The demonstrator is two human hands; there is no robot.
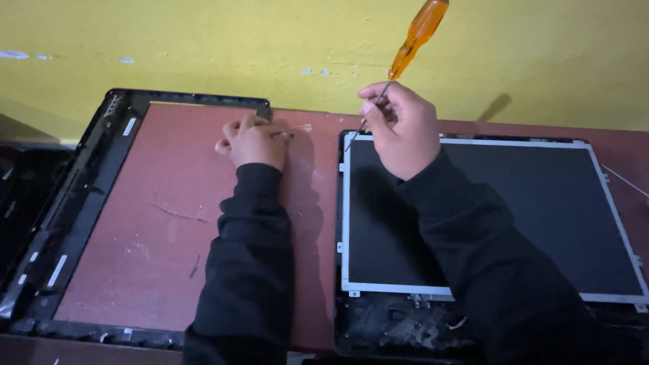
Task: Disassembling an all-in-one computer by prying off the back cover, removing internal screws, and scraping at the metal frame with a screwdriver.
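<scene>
My right hand (404,130) pinches the orange-handled thin screwdriver (407,46), tip at the dark flat metal-framed screen panel's (541,203) top-left corner; a slip could scratch it; my left hand (255,140), fingers curled, rests on the reddish desk (149,223) by the black plastic bezel frame (88,182).

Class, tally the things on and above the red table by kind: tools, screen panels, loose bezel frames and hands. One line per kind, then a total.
Screwdriver, orange handle, held in the right hand: 1
Screen panel in its black back cover: 1
Black bezel frame, loose on the table: 1
Hands, counting the left hand: 2
Total: 5
</scene>
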